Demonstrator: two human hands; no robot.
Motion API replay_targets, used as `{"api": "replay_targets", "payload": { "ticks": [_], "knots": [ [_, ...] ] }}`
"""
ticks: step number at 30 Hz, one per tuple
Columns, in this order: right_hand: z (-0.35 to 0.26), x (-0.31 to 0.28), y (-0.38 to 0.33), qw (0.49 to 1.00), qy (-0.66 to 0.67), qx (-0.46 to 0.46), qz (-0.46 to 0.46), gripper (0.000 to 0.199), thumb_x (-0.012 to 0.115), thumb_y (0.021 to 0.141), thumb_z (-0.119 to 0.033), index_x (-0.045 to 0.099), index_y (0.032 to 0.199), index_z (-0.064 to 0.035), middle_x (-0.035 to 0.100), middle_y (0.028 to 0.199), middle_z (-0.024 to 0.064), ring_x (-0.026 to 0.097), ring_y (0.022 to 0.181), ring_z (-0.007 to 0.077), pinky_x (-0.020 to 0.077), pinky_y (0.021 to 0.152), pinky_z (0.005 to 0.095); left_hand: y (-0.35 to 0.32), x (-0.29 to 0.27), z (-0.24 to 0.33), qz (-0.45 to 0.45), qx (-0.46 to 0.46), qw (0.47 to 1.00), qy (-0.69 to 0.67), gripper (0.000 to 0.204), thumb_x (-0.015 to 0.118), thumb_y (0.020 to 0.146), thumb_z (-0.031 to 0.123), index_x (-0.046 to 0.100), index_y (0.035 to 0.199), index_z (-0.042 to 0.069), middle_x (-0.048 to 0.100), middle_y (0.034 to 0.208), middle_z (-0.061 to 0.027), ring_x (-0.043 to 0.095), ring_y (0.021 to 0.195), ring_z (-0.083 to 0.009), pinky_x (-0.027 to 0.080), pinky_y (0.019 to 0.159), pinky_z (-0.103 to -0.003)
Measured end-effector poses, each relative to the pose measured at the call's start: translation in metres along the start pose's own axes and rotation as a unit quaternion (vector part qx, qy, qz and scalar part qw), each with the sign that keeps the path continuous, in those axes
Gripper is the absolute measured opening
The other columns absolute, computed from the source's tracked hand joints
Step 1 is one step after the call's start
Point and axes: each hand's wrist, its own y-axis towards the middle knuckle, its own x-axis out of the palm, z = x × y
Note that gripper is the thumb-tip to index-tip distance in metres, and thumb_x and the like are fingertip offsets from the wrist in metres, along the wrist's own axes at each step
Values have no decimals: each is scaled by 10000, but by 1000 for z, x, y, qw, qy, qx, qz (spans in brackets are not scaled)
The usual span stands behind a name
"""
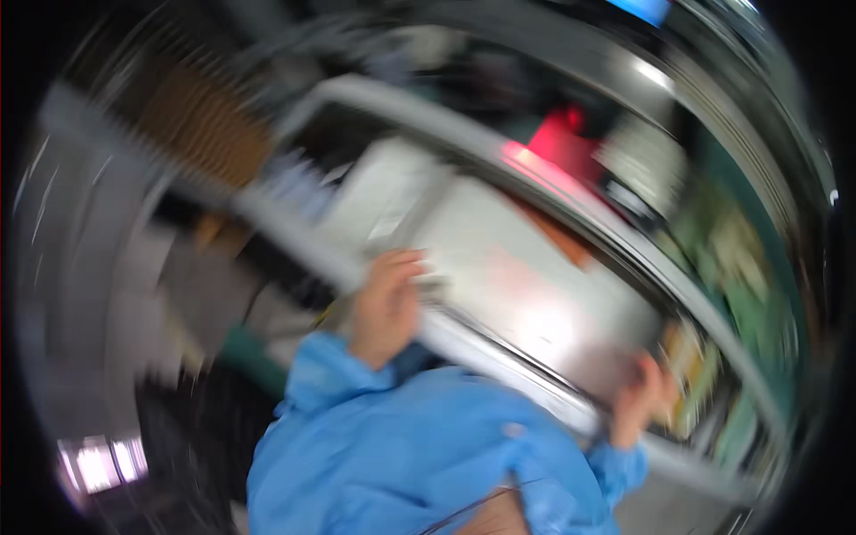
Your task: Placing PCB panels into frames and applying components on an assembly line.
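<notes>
Motion blur smears the whole head view. My left hand [386, 308], in a blue sleeve, is at the near left corner of a large pale flat surface [481, 241] set within a grey frame. Its fingers point toward that surface, but I cannot tell whether they touch it or hold anything. At the near right end of the surface is my right hand [642, 401], smeared so much that its grip does not show. A bright glare and a faint pink patch lie on the pale surface. Along its far side runs a brown-orange strip [555, 234].
A grey rail [410, 111] runs along the far side, with a bright red object [566, 143] and a whitish boxy thing [644, 159] beyond it. At upper left is a brown ribbed stack [201, 116]. Yellow and green items [691, 374] stand beside my right hand.
</notes>
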Motion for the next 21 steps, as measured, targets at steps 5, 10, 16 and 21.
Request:
{"api": "replay_targets", "payload": {
  "ticks": [5,10,16,21],
  "knots": [
    [93,-51,8,998,19,-67,-4,326,600,970,-209,655,1169,43,697,1060,184,679,978,270,547,816,339,-39,-40,64,246,-31,946,207,276,568,763,-88,632,1008,22,591,1242,-178,545,1176,-381,435,1000,-440],
    [137,-41,47,942,-172,-279,63,234,558,838,-32,691,1029,-58,646,999,142,584,939,351,457,838,494,-150,-130,194,387,-151,695,586,335,630,745,-9,619,1078,28,475,1327,-216,400,1291,-424,297,1107,-498],
    [41,-18,45,912,148,-367,-104,275,611,932,-173,670,1159,-30,680,1082,166,642,992,284,505,844,383,-338,-221,264,508,-625,279,524,768,635,794,504,544,1279,-84,566,1276,-282,542,1175,-427,436,990,-479],
    [57,-3,34,913,213,-306,-169,273,610,915,-108,672,1164,-16,662,1150,160,669,955,258,548,785,343,-395,-251,271,545,-658,421,305,661,734,721,563,739,887,-78,714,840,-189,682,778,-308,502,741,-398]
  ]
}}
